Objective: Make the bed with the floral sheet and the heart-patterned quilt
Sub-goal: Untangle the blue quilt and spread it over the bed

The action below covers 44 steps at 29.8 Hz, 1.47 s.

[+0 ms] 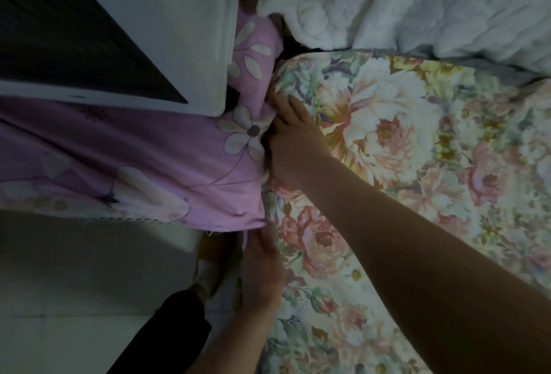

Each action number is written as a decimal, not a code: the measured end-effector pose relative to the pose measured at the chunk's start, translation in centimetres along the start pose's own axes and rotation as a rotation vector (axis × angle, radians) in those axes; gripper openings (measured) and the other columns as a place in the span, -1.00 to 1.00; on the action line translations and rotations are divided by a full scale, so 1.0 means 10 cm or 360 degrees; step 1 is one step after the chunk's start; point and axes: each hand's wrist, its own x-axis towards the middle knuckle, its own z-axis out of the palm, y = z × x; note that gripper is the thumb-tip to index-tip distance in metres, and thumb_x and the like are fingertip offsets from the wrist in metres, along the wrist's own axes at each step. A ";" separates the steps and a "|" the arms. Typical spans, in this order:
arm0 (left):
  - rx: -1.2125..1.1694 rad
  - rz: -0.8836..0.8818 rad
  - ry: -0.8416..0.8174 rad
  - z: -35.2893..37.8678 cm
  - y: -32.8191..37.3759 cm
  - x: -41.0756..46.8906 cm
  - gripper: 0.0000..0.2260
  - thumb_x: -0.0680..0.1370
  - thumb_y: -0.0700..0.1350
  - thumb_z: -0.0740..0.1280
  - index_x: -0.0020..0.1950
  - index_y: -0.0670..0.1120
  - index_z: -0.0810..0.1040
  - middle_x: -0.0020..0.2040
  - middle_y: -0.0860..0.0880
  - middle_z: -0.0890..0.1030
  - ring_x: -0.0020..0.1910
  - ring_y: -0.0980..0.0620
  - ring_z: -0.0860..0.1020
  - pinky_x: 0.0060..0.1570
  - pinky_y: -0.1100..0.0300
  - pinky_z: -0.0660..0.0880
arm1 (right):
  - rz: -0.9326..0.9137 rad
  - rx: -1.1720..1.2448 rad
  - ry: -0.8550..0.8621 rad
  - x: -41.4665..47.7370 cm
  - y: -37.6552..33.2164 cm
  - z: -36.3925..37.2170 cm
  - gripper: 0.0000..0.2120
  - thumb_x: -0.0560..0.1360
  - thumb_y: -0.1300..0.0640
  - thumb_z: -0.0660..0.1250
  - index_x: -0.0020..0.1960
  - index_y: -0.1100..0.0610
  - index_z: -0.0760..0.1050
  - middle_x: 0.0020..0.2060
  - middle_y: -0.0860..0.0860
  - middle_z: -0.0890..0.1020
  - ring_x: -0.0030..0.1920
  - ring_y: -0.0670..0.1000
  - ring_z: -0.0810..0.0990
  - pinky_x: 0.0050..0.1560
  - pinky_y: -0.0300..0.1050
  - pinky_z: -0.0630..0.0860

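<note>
While the floral sheet [402,141] already covers the mattress top in the head view, its left edge near the far corner of the bed is the part in work.

Right hand [293,147]: lies on the sheet at that edge with its fingers fairly straight, pressing the fabric toward the gap beside a purple flowered cloth [149,159]. It holds nothing visible.

Left hand [262,266]: nearer along the same edge, just below the purple cloth's hem, and blurred. Cannot tell whether it grips the sheet or only touches it.

Quilt [447,0]: white and puffy, bunched at the far end of the bed, not yet spread. Heart pattern not readable.

Judgement, step in hand: tucking the side edge. To do it well, draw the sheet taut with the nearer hand, push the slack straight down with flat fingers, and keep the purple cloth out of the fold.

Surroundings: dim light. A white unit with a dark panel [119,30] stands close to the bed's left edge. Pale floor [74,284]. A dark trouser leg [167,332] and a foot [208,272] are beside the bed.
</note>
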 end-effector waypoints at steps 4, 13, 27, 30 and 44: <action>-0.0279 0.0803 0.0168 -0.13 0.63 -0.40 -0.53 0.60 -0.31 0.20 0.52 -0.17 0.32 0.47 -0.18 0.40 0.46 -0.10 0.37 0.38 0.21 0.35 | 0.0209 0.0302 0.0507 -0.38 0.08 0.01 -0.53 0.43 0.07 0.18 0.29 0.14 0.57 0.35 0.13 0.51 0.44 0.26 0.35 0.44 0.23 0.26; 0.0561 0.0802 -0.0307 0.21 1.37 1.22 -0.59 0.60 -0.31 -0.03 0.40 -0.30 0.40 0.30 -0.29 0.50 0.32 -0.24 0.46 0.38 -0.06 0.29 | 0.0412 0.0430 0.0171 -0.11 0.56 0.03 -0.43 0.55 -0.18 -0.06 0.49 -0.09 0.35 0.52 0.05 0.29 0.51 0.27 0.22 0.42 0.31 0.15; 0.0169 0.0679 -0.0067 0.13 1.95 1.96 -0.60 0.64 -0.15 0.12 0.48 -0.18 0.34 0.47 -0.18 0.35 0.46 -0.11 0.30 0.40 0.21 0.13 | 0.0642 0.0547 0.0126 0.00 0.74 0.00 -0.47 0.65 -0.11 0.05 0.58 -0.20 0.00 0.60 -0.05 -0.02 0.57 0.19 -0.11 0.48 0.32 -0.09; 0.0379 0.1042 0.0160 0.12 1.91 1.66 -0.54 0.60 -0.15 0.15 0.51 -0.17 0.27 0.53 -0.19 0.26 0.52 -0.14 0.20 0.49 0.05 0.12 | 0.0826 0.0446 0.0496 -0.23 0.61 -0.02 -0.54 0.59 0.00 0.18 0.49 -0.10 0.30 0.54 0.09 0.23 0.55 0.24 0.10 0.48 0.33 0.00; 0.1200 0.1837 -0.0103 0.03 1.68 1.04 -0.45 0.65 0.11 0.03 0.61 0.02 -0.01 0.62 -0.13 -0.03 0.56 -0.31 -0.08 0.44 -0.35 -0.11 | 0.1033 0.0694 0.0820 -1.36 0.68 0.30 -0.42 0.61 -0.23 0.05 0.57 -0.04 0.18 0.56 0.10 0.19 0.55 0.27 0.07 0.44 0.32 0.16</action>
